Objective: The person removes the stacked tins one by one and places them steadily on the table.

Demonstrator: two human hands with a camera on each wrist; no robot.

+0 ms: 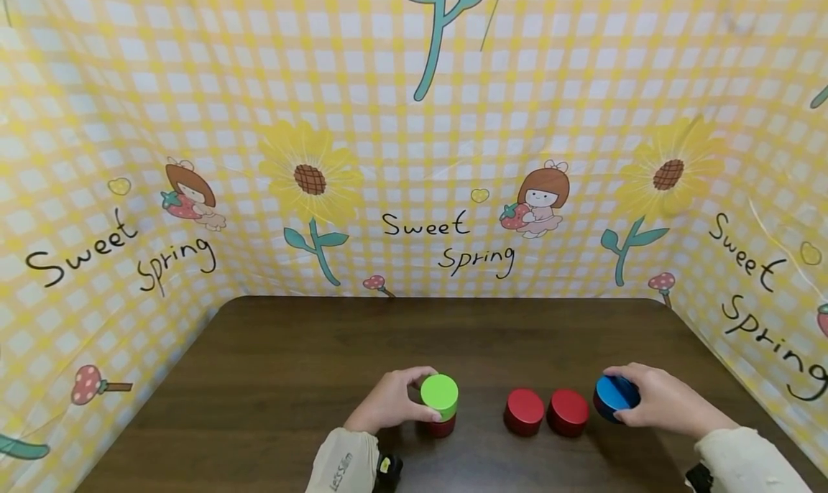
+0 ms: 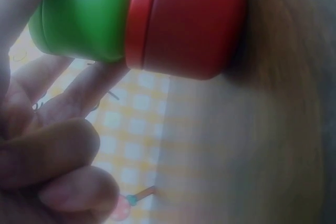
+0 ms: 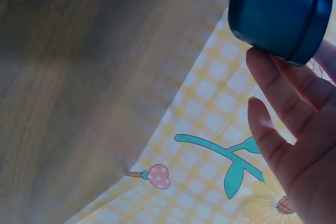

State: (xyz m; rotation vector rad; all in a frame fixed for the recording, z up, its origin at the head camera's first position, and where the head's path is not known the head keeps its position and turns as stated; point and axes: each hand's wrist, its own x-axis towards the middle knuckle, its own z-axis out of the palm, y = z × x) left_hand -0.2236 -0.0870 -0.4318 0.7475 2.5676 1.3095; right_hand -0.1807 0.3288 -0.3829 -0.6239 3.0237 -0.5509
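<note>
My left hand [image 1: 396,401] grips a small round green tin [image 1: 439,396] between thumb and fingers. Directly under it stands a red tin [image 1: 441,428], and the left wrist view shows the green base [image 2: 92,17] meeting the red lid [image 2: 143,19]. On the right, a round blue tin [image 1: 611,397] is pinched between the thumb and fingers of my right hand [image 1: 663,399]. In the right wrist view the blue tin [image 3: 278,14] hangs clear of the tabletop. Two more red tins, one [image 1: 524,412] left of the other [image 1: 568,412], stand upright between the hands.
Everything is over a dark brown wooden table [image 1: 362,335]. Yellow checked cloth [image 1: 414,155] with printed flowers and lettering rises along its back and both sides. The right-hand red tin is close beside the blue tin.
</note>
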